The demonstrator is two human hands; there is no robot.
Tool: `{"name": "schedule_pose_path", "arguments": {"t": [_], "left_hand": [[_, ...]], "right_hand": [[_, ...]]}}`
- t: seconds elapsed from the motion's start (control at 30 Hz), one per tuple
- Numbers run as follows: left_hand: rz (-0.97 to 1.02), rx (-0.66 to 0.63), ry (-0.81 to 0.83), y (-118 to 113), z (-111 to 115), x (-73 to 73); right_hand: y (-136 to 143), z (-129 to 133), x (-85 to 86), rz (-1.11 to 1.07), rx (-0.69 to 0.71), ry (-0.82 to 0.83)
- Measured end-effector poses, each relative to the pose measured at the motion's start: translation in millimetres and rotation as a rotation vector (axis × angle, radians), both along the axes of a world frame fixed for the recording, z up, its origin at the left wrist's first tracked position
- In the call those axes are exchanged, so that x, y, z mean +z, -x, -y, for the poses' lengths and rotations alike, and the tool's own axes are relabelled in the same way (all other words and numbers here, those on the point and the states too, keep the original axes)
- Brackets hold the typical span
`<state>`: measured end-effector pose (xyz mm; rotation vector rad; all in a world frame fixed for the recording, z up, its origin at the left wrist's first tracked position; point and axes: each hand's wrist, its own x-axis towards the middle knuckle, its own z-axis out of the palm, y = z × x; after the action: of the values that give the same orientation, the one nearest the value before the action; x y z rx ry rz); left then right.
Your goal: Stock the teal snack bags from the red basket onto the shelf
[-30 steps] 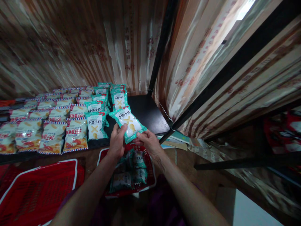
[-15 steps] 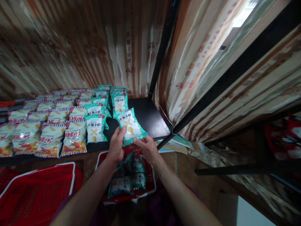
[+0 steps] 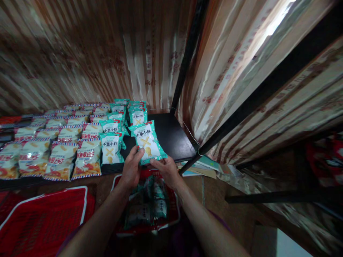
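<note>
A teal-and-white snack bag [image 3: 148, 142] is held up between both hands at the front edge of the black shelf [image 3: 171, 137]. My left hand [image 3: 132, 166] is closed on its lower left side, thumb on the front. My right hand [image 3: 166, 167] pinches the lower right corner, thumb in front and fingers behind. Behind it on the shelf stands a row of matching teal bags [image 3: 138, 116]. Another teal row [image 3: 111, 148] stands to the left. Below my hands, a red basket [image 3: 175, 214] contains several more teal bags [image 3: 138, 214].
Rows of white-and-orange shrimp snack bags [image 3: 87, 157] fill the shelf's left part. An additional red basket [image 3: 48, 217] stands at lower left. A black metal post [image 3: 214, 139] slants past the shelf's right corner. Striped curtains [image 3: 150, 53] hang behind. Flat cardboard pieces [image 3: 200, 167] lie under the shelf.
The bag in my hands is a little more upright and slightly nearer the row behind it. The whole view has shifted slightly; both hands keep their hold.
</note>
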<state>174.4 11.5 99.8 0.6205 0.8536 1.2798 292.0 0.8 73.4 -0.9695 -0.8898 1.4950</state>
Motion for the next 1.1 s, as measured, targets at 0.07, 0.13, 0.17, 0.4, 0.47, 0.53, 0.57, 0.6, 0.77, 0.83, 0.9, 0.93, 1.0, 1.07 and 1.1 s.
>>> {"name": "schedule_pose_path", "arguments": {"t": [0.07, 0.13, 0.17, 0.4, 0.47, 0.53, 0.57, 0.6, 0.77, 0.83, 0.9, 0.93, 1.0, 1.07, 1.1], "left_hand": [[-0.026, 0.007, -0.012, 3.0, 0.2, 2.5], [-0.057, 0.026, -0.029, 5.5, 1.0, 5.4], [-0.072, 0.045, -0.041, 6.6, 1.4, 6.5], [-0.142, 0.092, -0.037, 9.6, 1.5, -1.6], [-0.208, 0.047, -0.076, 9.3, 2.3, -5.7], [-0.317, 0.003, -0.120, 8.6, 4.0, -8.6], [-0.392, -0.004, -0.138, 8.1, 5.1, -9.5], [-0.470, -0.003, -0.155, 7.5, 6.2, -10.3], [-0.623, 0.034, -0.188, 3.3, 10.5, -13.6], [-0.603, 0.029, -0.178, 1.7, 11.3, -14.5], [-0.592, 0.019, -0.179, 0.5, 11.9, -14.9], [-0.592, 0.016, -0.181, 0.2, 12.2, -15.0], [-0.588, 0.018, -0.188, -0.1, 12.8, -15.0], [-0.549, 0.017, -0.202, 0.1, 13.1, -14.6], [-0.516, 0.015, -0.205, 0.4, 13.1, -14.0]], "right_hand": [[1.5, 0.3, -2.0, 0.027, 0.028, -0.026], [1.6, 0.4, -4.5, 0.045, 0.036, -0.037], [0.9, 0.1, -5.7, 0.056, 0.018, -0.043], [-11.5, -8.4, -8.1, 0.074, -0.198, -0.115], [-12.9, -9.5, -7.2, 0.016, -0.148, -0.129], [-13.1, -9.3, -6.3, -0.038, -0.102, -0.123], [-12.9, -9.0, -6.0, -0.055, -0.093, -0.113], [-12.7, -8.7, -5.7, -0.062, -0.092, -0.103], [-12.8, -8.2, -3.7, -0.030, -0.139, -0.086], [-13.1, -8.5, -3.0, -0.028, -0.157, -0.082], [-13.1, -8.9, -2.8, -0.026, -0.164, -0.076], [-13.0, -9.1, -3.0, -0.023, -0.163, -0.076], [-12.6, -9.6, -3.5, -0.021, -0.163, -0.075], [-12.3, -10.3, -3.7, -0.026, -0.170, -0.069], [-12.4, -10.6, -3.5, -0.031, -0.176, -0.063]]}}
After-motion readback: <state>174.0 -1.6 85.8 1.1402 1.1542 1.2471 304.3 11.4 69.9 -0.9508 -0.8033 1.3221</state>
